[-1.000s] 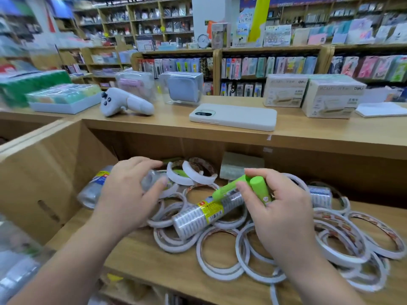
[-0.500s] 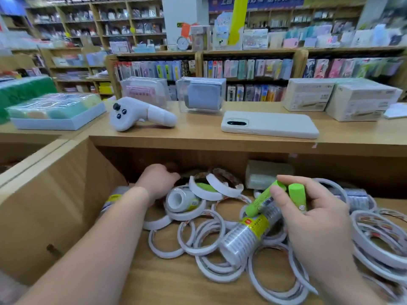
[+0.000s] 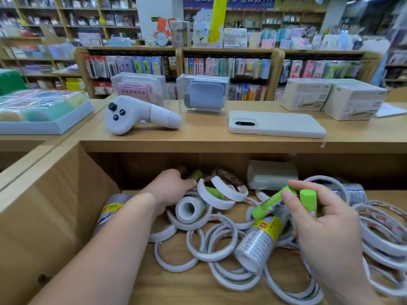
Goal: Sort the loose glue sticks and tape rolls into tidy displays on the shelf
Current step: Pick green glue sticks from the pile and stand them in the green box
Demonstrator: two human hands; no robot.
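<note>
Loose white tape rings (image 3: 211, 241) lie in a heap on the lower shelf (image 3: 180, 289). A wrapped stack of clear tape rolls (image 3: 262, 241) with a yellow label lies among them, and a second stack (image 3: 110, 209) lies at the left wall. My right hand (image 3: 326, 230) grips two green glue sticks (image 3: 267, 205) above the heap. My left hand (image 3: 169, 188) reaches to the shelf's back, its fingers curled beside another green glue stick (image 3: 195, 174). Whether it holds that stick is hidden. One more green stick (image 3: 214, 192) is wedged between wide white rolls.
A wrapped grey packet (image 3: 271, 175) sits at the shelf's back. On the top board (image 3: 198, 139) lie a white controller (image 3: 136, 115), a white phone (image 3: 277, 124), clear boxes (image 3: 203, 93), cartons (image 3: 330, 97) and a tray of coloured items (image 3: 41, 113). The shelf's side wall (image 3: 55, 205) stands at the left.
My left hand has left the front tape rolls and moved deeper, to the glue stick at the shelf's back. My right hand has kept the two green sticks.
</note>
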